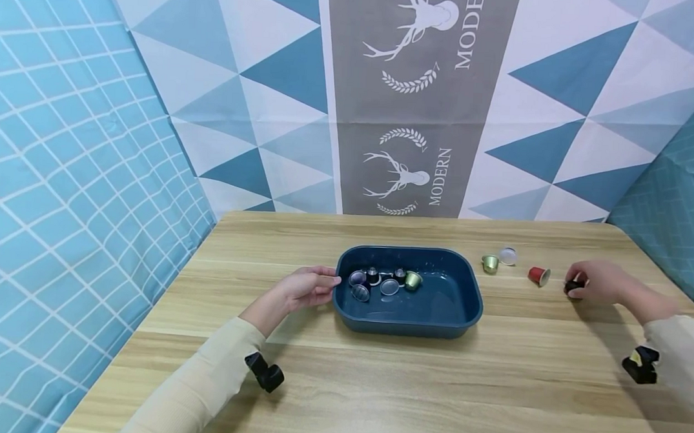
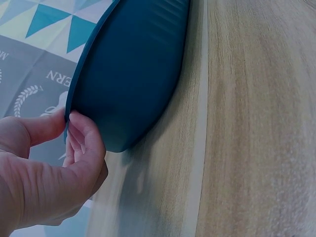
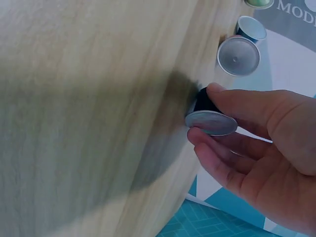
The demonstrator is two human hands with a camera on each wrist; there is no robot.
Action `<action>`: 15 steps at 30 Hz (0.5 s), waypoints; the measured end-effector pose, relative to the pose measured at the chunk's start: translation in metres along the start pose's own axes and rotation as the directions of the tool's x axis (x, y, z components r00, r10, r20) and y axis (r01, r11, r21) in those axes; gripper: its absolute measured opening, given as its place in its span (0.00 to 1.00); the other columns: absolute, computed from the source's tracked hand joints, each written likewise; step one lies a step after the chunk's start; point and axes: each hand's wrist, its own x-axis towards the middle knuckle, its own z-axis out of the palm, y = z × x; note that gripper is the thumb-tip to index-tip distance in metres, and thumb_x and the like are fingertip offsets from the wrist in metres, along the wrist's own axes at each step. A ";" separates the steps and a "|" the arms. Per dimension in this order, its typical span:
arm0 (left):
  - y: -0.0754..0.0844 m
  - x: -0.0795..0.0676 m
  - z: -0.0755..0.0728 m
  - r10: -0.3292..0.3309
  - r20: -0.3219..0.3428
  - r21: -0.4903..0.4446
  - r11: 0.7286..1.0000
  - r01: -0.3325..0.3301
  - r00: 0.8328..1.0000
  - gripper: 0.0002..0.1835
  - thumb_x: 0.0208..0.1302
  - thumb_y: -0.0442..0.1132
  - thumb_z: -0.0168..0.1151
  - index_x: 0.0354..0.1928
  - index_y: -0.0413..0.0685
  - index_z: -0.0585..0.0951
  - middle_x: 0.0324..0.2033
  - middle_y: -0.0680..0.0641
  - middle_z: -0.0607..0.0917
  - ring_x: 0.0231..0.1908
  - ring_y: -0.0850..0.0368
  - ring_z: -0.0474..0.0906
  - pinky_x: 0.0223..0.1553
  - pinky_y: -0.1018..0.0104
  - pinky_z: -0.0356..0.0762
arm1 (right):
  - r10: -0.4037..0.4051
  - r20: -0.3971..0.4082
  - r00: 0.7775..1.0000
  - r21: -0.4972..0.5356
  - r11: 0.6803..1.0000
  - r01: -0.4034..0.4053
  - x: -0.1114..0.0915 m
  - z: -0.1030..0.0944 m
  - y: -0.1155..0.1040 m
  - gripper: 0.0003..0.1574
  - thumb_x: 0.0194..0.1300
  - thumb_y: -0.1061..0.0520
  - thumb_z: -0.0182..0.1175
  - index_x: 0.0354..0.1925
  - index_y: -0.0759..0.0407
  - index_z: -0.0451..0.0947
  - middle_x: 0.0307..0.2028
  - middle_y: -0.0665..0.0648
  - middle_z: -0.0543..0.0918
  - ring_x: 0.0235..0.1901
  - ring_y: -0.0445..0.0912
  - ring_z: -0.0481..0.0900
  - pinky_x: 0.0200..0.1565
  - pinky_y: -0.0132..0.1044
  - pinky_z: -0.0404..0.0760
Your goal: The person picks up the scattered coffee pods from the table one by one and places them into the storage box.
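My left hand (image 1: 306, 287) pinches the left rim of a dark blue rectangular tray (image 1: 403, 327). In the left wrist view, the thumb and forefinger grip the lip of the same tray (image 2: 131, 74). Several coffee capsules lie in the tray's left half, among them a gold one (image 1: 413, 281). Over at the table's right side, my right hand (image 1: 604, 282) holds a black coffee capsule (image 1: 572, 287) between thumb and fingers. Up close in the right wrist view, the capsule's silver foil lid (image 3: 211, 122) shows, with the thumb on its dark body.
Between the tray and my right hand, more capsules lie on the wooden table (image 1: 339, 390): a gold one (image 1: 489, 264), one with its pale lid showing (image 1: 508, 256) and a red one (image 1: 538, 276). Patterned cloth (image 1: 271, 97) hangs behind the table.
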 end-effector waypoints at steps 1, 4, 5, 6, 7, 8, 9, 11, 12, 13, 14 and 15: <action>0.000 0.000 0.001 -0.001 -0.001 0.000 1.000 0.001 1.000 0.21 0.68 0.31 0.53 0.61 0.34 0.65 0.27 0.55 0.80 0.26 0.67 0.76 0.34 0.75 0.77 | -0.008 -0.005 1.000 0.003 1.000 0.008 0.000 0.001 0.000 0.10 0.51 0.62 0.69 0.30 0.63 0.77 0.27 0.56 0.82 0.27 0.47 0.78 0.32 0.43 0.76; -0.001 0.000 0.002 -0.008 -0.005 0.005 1.000 0.008 1.000 0.21 0.68 0.31 0.53 0.61 0.34 0.65 0.27 0.54 0.79 0.26 0.67 0.76 0.34 0.75 0.77 | -0.024 -0.027 0.999 0.012 1.000 0.025 0.000 0.004 -0.002 0.09 0.50 0.63 0.69 0.29 0.63 0.77 0.27 0.55 0.82 0.27 0.46 0.78 0.31 0.42 0.76; -0.001 0.000 0.003 -0.010 -0.007 0.005 1.000 0.010 1.000 0.21 0.68 0.31 0.53 0.61 0.34 0.66 0.27 0.55 0.79 0.26 0.67 0.75 0.34 0.75 0.77 | -0.027 -0.035 0.999 0.015 1.000 0.027 0.000 0.005 -0.002 0.09 0.50 0.63 0.69 0.29 0.62 0.77 0.27 0.55 0.82 0.27 0.46 0.78 0.31 0.42 0.76; -0.001 0.000 0.003 -0.012 -0.009 0.008 1.000 0.012 1.000 0.20 0.69 0.31 0.53 0.61 0.34 0.66 0.27 0.55 0.79 0.26 0.66 0.75 0.34 0.75 0.77 | -0.028 -0.042 0.999 0.019 0.999 0.029 0.001 0.006 -0.002 0.09 0.50 0.63 0.69 0.29 0.62 0.77 0.27 0.55 0.82 0.27 0.46 0.78 0.31 0.42 0.76; -0.001 0.000 0.003 -0.013 -0.011 0.010 1.000 0.013 1.000 0.20 0.69 0.31 0.53 0.61 0.34 0.66 0.26 0.55 0.79 0.26 0.66 0.75 0.34 0.75 0.77 | -0.025 -0.046 0.999 0.023 0.999 0.026 0.001 0.007 -0.002 0.09 0.50 0.64 0.69 0.29 0.63 0.77 0.26 0.55 0.82 0.27 0.46 0.78 0.31 0.42 0.76; 0.000 -0.001 0.004 -0.012 -0.012 0.013 1.000 0.012 1.000 0.21 0.69 0.31 0.53 0.61 0.34 0.66 0.26 0.55 0.79 0.26 0.66 0.75 0.33 0.75 0.77 | -0.022 -0.050 0.999 0.024 0.999 0.023 0.002 0.007 -0.002 0.09 0.50 0.64 0.69 0.29 0.63 0.77 0.26 0.55 0.82 0.27 0.46 0.78 0.31 0.43 0.76; 0.001 -0.001 0.004 -0.012 -0.014 0.016 1.000 0.012 1.000 0.21 0.69 0.31 0.53 0.61 0.34 0.66 0.26 0.55 0.79 0.25 0.66 0.75 0.33 0.75 0.77 | -0.016 -0.052 0.999 0.023 1.000 0.018 0.003 0.007 -0.002 0.10 0.50 0.64 0.70 0.28 0.63 0.77 0.26 0.55 0.81 0.27 0.46 0.77 0.32 0.44 0.77; 0.002 -0.001 0.004 -0.011 -0.017 0.017 1.000 0.011 1.000 0.21 0.69 0.31 0.53 0.61 0.33 0.66 0.25 0.55 0.79 0.25 0.66 0.75 0.33 0.75 0.77 | -0.011 -0.054 0.999 0.021 1.000 0.012 0.006 0.007 -0.003 0.10 0.49 0.64 0.70 0.28 0.63 0.76 0.25 0.54 0.81 0.27 0.46 0.76 0.32 0.46 0.77; 0.003 -0.002 0.004 -0.011 -0.019 0.016 1.000 0.012 1.000 0.21 0.69 0.31 0.53 0.61 0.34 0.66 0.25 0.55 0.79 0.25 0.66 0.75 0.33 0.75 0.77 | -0.008 -0.053 0.999 0.016 1.000 0.009 0.007 0.006 -0.003 0.11 0.49 0.64 0.70 0.27 0.63 0.76 0.25 0.54 0.80 0.27 0.46 0.75 0.33 0.46 0.77; 0.003 -0.002 0.004 -0.013 -0.021 0.014 1.000 0.013 1.000 0.21 0.69 0.31 0.53 0.61 0.34 0.66 0.25 0.55 0.79 0.25 0.66 0.75 0.33 0.75 0.77 | -0.005 -0.051 0.999 0.011 1.000 0.005 0.008 0.006 -0.003 0.11 0.48 0.64 0.71 0.27 0.63 0.76 0.25 0.54 0.80 0.26 0.46 0.75 0.33 0.47 0.77; 0.003 -0.003 0.004 -0.014 -0.020 0.010 1.000 0.014 1.000 0.21 0.69 0.31 0.53 0.61 0.33 0.65 0.25 0.55 0.80 0.25 0.66 0.75 0.33 0.75 0.77 | -0.005 -0.050 0.999 0.007 1.000 0.005 0.010 0.005 -0.004 0.11 0.48 0.64 0.71 0.26 0.63 0.76 0.24 0.54 0.80 0.26 0.46 0.74 0.33 0.48 0.77; 0.003 -0.003 0.004 -0.014 -0.021 0.005 1.000 0.015 1.000 0.20 0.69 0.31 0.53 0.61 0.33 0.65 0.24 0.55 0.79 0.25 0.66 0.75 0.33 0.75 0.77 | -0.002 -0.048 0.999 0.004 1.000 0.002 0.011 0.005 -0.004 0.12 0.48 0.64 0.71 0.26 0.63 0.75 0.24 0.54 0.79 0.26 0.46 0.74 0.34 0.48 0.77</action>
